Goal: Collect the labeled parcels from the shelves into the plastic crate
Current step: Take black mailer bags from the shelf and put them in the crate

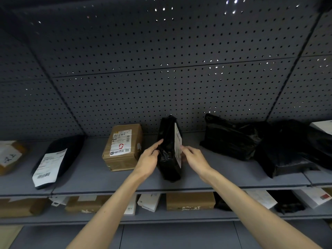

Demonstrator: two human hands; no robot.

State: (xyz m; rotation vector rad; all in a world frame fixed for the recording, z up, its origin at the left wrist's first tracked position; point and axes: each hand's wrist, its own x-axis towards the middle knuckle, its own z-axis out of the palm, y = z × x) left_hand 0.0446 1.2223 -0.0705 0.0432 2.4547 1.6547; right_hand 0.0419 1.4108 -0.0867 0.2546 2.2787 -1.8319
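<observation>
Parcels (190, 201) on the lower shelf (161, 215) are half hidden under the upper shelf (89, 177) and too blurred for me to read. Above them, my left hand (149, 159) and right hand (195, 159) press a black parcel (168, 155) between them, fingers fairly straight against each side. It stands on edge on the upper shelf, its white label (177, 144) facing right. A cardboard box (124, 146) lies just left. The black bags (233, 137) to the right merge into a dark heap.
</observation>
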